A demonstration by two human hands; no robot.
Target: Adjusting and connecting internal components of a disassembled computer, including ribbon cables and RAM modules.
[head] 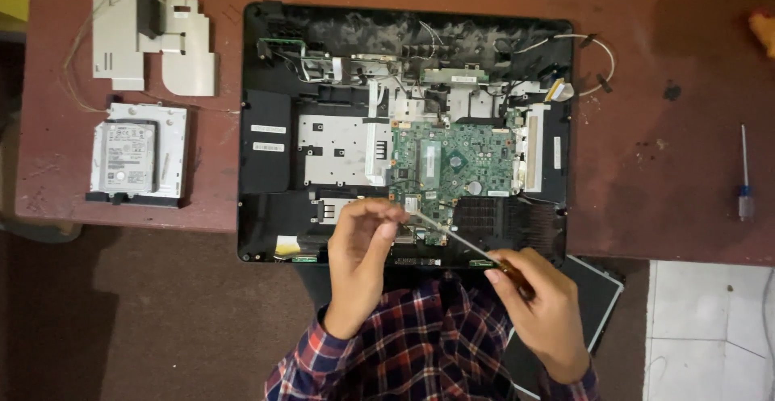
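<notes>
An opened black laptop base [266,151] lies on a dark red table [678,151], its green circuit board [456,163] exposed at the middle. My right hand [545,308] grips the handle of a screwdriver [452,236] whose shaft slants up and left to the board's lower edge. My left hand [363,252] rests over the chassis front, with its fingers pinched around the shaft close to the tip. Plaid sleeves cover both forearms.
A hard drive [125,157] sits on a silver drive tray [173,155] at the left, with grey metal shield plates [157,38] behind it. A second blue-handled screwdriver [745,179] lies at the far right. Loose cables [593,62] curl off the laptop's back right corner. A dark flat panel [593,292] sits below the table edge.
</notes>
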